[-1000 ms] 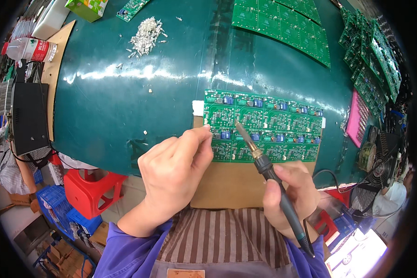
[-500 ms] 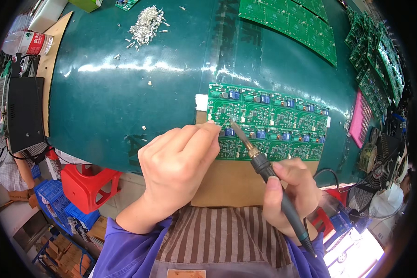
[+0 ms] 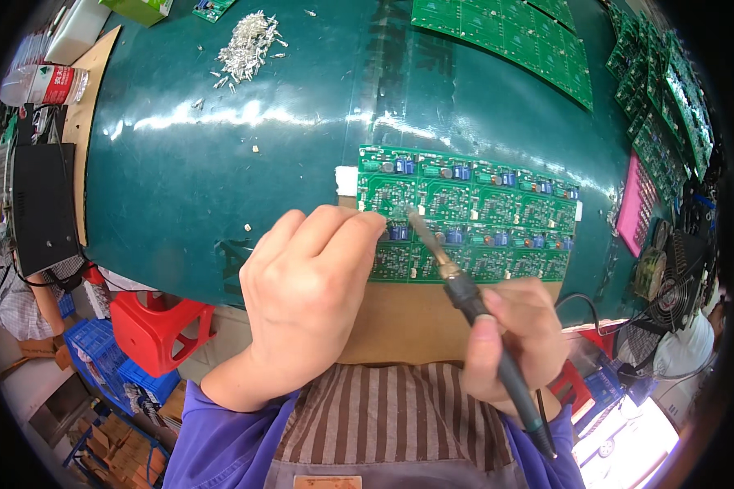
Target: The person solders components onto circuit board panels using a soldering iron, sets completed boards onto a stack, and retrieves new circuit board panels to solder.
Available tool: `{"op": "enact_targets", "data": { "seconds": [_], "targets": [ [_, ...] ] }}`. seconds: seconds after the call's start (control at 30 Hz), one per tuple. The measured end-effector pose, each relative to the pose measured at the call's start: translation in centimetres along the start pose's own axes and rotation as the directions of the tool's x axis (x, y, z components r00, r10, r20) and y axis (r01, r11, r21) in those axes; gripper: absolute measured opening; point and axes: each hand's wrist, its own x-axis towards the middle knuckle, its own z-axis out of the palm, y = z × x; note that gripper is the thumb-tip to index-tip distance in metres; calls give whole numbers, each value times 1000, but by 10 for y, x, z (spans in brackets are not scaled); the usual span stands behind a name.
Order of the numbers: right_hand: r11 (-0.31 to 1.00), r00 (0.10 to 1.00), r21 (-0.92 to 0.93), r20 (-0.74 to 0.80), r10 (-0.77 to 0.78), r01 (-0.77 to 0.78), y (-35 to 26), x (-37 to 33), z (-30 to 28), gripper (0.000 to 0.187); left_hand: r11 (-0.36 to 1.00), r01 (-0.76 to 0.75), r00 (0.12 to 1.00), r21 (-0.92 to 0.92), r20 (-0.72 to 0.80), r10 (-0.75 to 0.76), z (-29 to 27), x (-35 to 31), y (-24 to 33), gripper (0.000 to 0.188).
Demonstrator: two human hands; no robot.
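Observation:
My right hand [image 3: 518, 338] grips a soldering iron [image 3: 504, 367] by its dark handle, with the metal tip pointing up and left over a green circuit board panel [image 3: 497, 216]. The tip is close to the left part of the panel; whether it touches is hard to tell. My left hand [image 3: 310, 285] is closed in a pinch over the panel's left edge, beside the tip. A thin solder wire seems to be between its fingers, mostly hidden by them. Rows of blue, green and silver parts stand on the panel, which rests on brown cardboard [image 3: 408, 326].
A heap of small metal pins [image 3: 249, 49] lies at the far left of the green table mat [image 3: 171, 179]. Further panels [image 3: 506, 41] lie at the back, with populated boards [image 3: 661, 106] stacked at the right near a pink rack [image 3: 634, 200]. A bottle [image 3: 45, 85] stands at left.
The iron's tip has drawn slightly right and down, away from the left fingertips. My left hand has shifted slightly left. The view has moved a little; both hands keep their closed grip.

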Motion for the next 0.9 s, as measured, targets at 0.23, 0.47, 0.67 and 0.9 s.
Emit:
{"op": "enact_targets", "data": {
  "seconds": [0.23,0.47,0.67,0.9],
  "targets": [
    [999,991,-43,-132,15,-21,9,-16,-26,15,994,-85,990,-67,-115,77,8,-8,19,23],
    [995,989,-17,-110,96,-99,15,-20,-29,13,994,-109,989,-1,-97,108,30,-7,24,21],
    [996,995,7,-46,84,-84,15,-15,-28,15,992,-123,987,2,-101,123,30,-2,23,22],
    [999,999,-16,-31,39,-39,13,-13,-28,20,994,-106,993,5,-59,107,27,2,26,23]
  ]
}}
